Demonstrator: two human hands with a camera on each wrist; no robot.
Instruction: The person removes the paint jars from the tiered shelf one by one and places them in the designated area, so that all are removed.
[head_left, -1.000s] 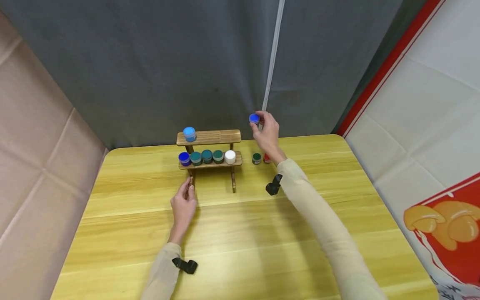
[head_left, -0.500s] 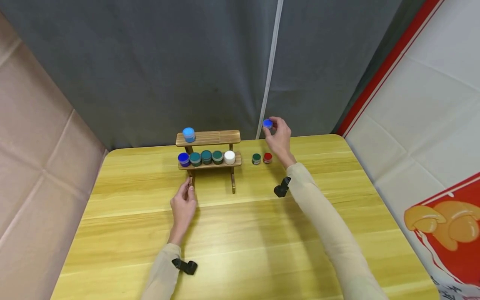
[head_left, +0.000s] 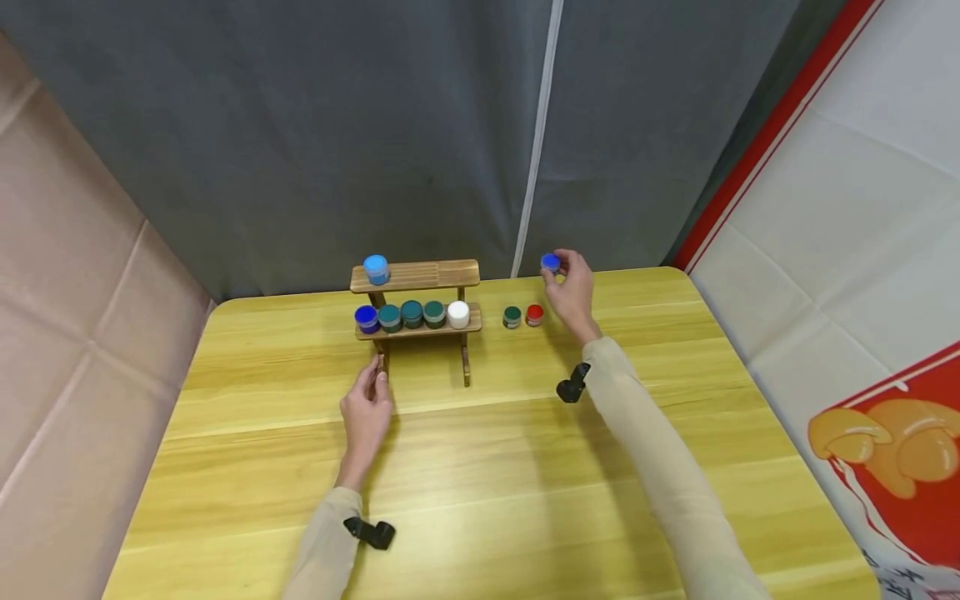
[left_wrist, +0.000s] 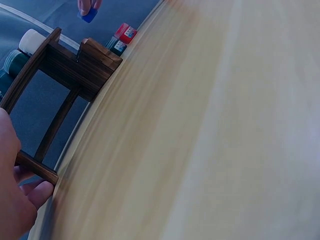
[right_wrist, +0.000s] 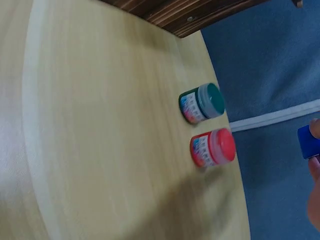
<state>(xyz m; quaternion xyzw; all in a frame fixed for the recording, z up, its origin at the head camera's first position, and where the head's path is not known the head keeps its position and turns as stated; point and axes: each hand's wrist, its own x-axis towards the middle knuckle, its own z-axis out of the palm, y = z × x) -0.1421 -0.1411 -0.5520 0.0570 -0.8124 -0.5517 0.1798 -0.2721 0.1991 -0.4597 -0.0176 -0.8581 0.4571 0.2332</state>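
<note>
My right hand [head_left: 573, 295] pinches a small blue-lidded paint jar [head_left: 551, 262] between thumb and fingers, raised at the table's back edge. The left hand [head_left: 367, 419] grips the left front leg of a two-tier wooden rack [head_left: 442, 273]; in the left wrist view, its fingers [left_wrist: 37, 194] curl at the leg's foot. A light-blue jar [head_left: 377, 269] stands at the upper shelf's left end. Several jars fill the lower shelf, from a dark-blue one [head_left: 367, 318] through greenish ones to a white one [head_left: 458, 314]. Right of the rack stand a green jar [right_wrist: 202, 103] and a red jar [right_wrist: 213, 148].
The yellow wooden table [head_left: 465, 483] ends against a grey curtain [head_left: 300, 150] at the back. A pink padded wall [head_left: 90, 292] borders the left side, and a white and red printed panel [head_left: 862, 250] the right.
My right hand has moved right and slightly down with the blue-lidded paint jar, away from the rack. The red jar has come into full view. My left hand stays on the rack's leg.
</note>
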